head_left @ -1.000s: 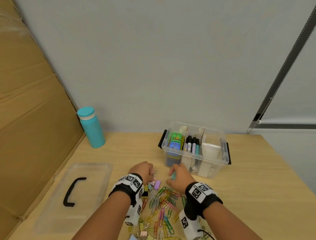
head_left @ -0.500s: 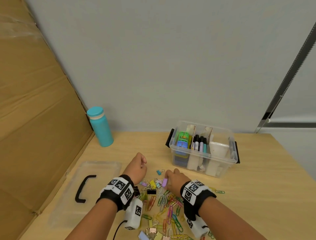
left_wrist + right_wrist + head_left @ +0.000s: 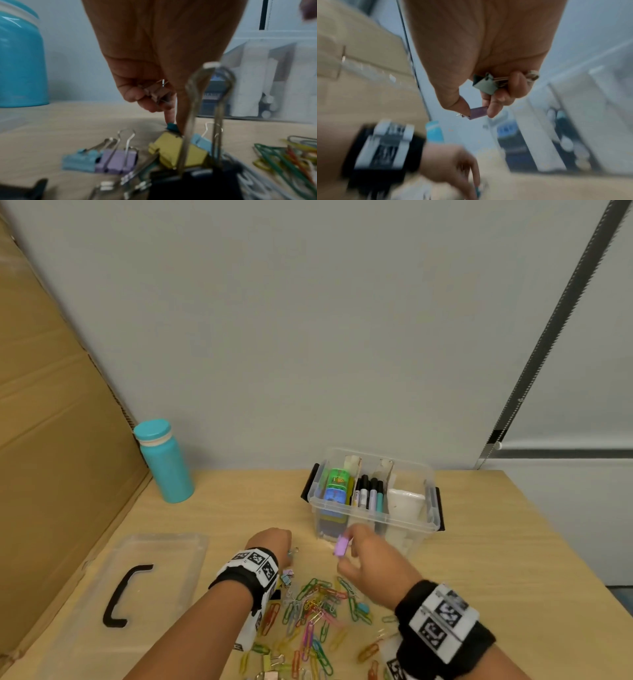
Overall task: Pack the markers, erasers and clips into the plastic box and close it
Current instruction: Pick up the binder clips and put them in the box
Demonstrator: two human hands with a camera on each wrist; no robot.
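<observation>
The clear plastic box (image 3: pixel 424 508) stands open at the table's back, with erasers (image 3: pixel 337 487) and markers (image 3: pixel 370 494) in its compartments. My right hand (image 3: pixel 359 556), raised just in front of the box, pinches a purple binder clip (image 3: pixel 342 546) (image 3: pixel 478 112) between thumb and forefinger. Its other fingers (image 3: pixel 516 86) curl round a grey-green binder clip (image 3: pixel 485 85). My left hand (image 3: pixel 274 542) is low over the table with a clip (image 3: pixel 154 92) curled in its palm. Its fingertips (image 3: pixel 169 116) touch a small teal clip (image 3: pixel 172 126).
Coloured paper clips (image 3: pixel 315 611) and binder clips (image 3: pixel 118 161) lie scattered between my wrists. The clear lid (image 3: pixel 164 556) with a black handle lies at the left. A teal bottle (image 3: pixel 164 463) stands at the back left beside a cardboard wall (image 3: pixel 51 440).
My right hand has lifted the purple binder clip off the pile and carried it up toward the box. My left hand has reached forward onto the small teal clip.
</observation>
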